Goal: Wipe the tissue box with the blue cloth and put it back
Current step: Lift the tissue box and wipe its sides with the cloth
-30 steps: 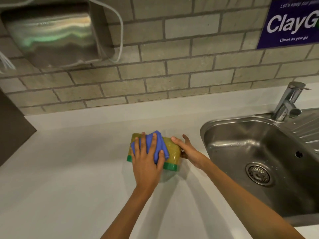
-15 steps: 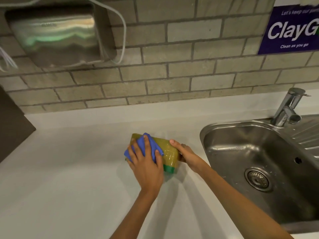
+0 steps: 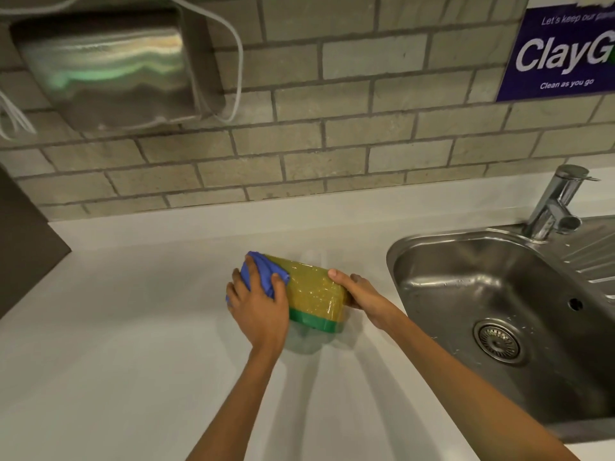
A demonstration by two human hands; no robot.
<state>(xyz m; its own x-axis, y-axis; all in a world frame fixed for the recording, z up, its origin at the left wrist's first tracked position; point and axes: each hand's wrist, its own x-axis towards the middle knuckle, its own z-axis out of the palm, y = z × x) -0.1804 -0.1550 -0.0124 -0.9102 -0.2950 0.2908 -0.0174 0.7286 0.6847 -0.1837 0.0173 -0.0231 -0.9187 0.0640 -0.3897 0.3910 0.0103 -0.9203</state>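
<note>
The tissue box (image 3: 314, 292) is yellow with a green band along its near lower edge and a shiny plastic wrap. It is tilted on the white counter (image 3: 116, 344), its left end turned toward me. My left hand (image 3: 258, 302) presses the crumpled blue cloth (image 3: 263, 272) against the box's left end, fingers spread over the cloth. My right hand (image 3: 361, 294) grips the box's right end, thumb on top and fingers behind it.
A steel sink (image 3: 499, 311) with a tap (image 3: 554, 202) lies just right of the box. A brick wall carries a metal dispenser (image 3: 109, 68) with a white cable and a blue poster (image 3: 562, 51). A dark panel (image 3: 23, 241) stands at the left.
My left hand has slid the blue cloth from the box's top to its left end. The box has turned and tilted, so more of its yellow top shows.
</note>
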